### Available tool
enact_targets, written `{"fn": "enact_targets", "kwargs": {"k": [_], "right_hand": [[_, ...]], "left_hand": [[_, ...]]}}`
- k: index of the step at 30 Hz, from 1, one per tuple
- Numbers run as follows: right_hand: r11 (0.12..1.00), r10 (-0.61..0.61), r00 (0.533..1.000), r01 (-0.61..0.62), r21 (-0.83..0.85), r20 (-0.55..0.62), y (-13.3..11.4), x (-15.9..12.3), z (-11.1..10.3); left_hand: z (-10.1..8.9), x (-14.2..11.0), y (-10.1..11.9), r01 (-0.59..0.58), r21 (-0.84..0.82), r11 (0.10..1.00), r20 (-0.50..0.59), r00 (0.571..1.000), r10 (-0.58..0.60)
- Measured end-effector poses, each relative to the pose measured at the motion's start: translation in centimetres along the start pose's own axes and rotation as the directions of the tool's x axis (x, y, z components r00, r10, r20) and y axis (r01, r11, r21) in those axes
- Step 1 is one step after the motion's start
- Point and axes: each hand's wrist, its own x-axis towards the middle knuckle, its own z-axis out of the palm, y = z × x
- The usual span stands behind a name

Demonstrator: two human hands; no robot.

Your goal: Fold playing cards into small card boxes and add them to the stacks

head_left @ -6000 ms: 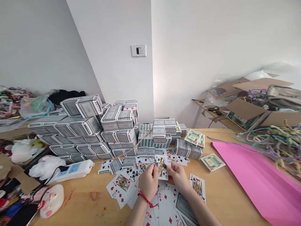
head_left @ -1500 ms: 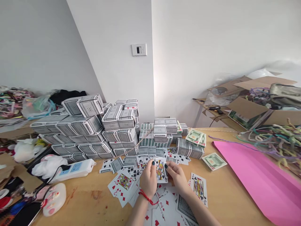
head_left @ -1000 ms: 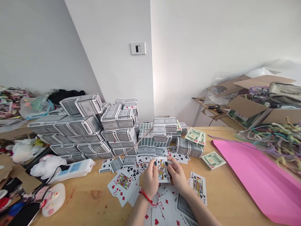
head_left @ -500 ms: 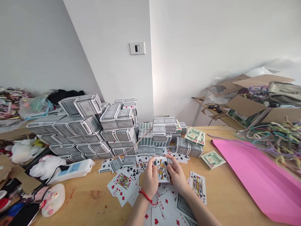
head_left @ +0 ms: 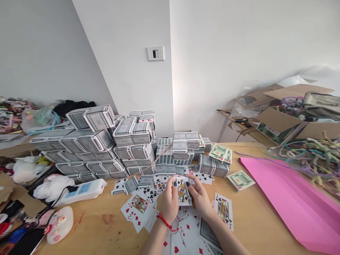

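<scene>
Between both hands I hold playing cards (head_left: 183, 194) upright, with a queen of spades facing me. My left hand (head_left: 170, 198) grips their left edge, thumb on the front. On the opposite edge, my right hand (head_left: 198, 194) is closed the same way; how many cards are behind the front one is hidden. Loose playing cards (head_left: 188, 230) lie spread beneath my wrists, mostly face up. A jack of clubs (head_left: 223, 211) rests right of my right forearm, and a jack of diamonds (head_left: 140, 204) is to the left of my left hand.
Wrapped card decks (head_left: 90, 141) are stacked high at the left back, with a lower deck pile (head_left: 183, 145) ahead. Green card boxes (head_left: 241, 180) sit to the right beside a pink sheet (head_left: 294, 205). A white power strip (head_left: 85, 193) and a cartoon-faced item (head_left: 60, 225) are at left.
</scene>
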Motion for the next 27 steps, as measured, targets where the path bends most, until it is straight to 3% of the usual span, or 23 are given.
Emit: {"fn": "enact_targets", "kwargs": {"k": [19, 27], "right_hand": [[0.999, -0.005, 1.000, 0.005, 0.043, -0.007, 0.29, 0.23, -0.03], [0.981, 0.050, 0.997, -0.061, 0.186, 0.064, 0.32, 0.34, -0.33]], "left_hand": [[-0.10, -0.18, 0.36, -0.006, 0.019, 1.000, -0.020, 1.000, 0.006], [0.00, -0.23, 0.18, -0.004, 0.006, 1.000, 0.000, 1.000, 0.004]]}}
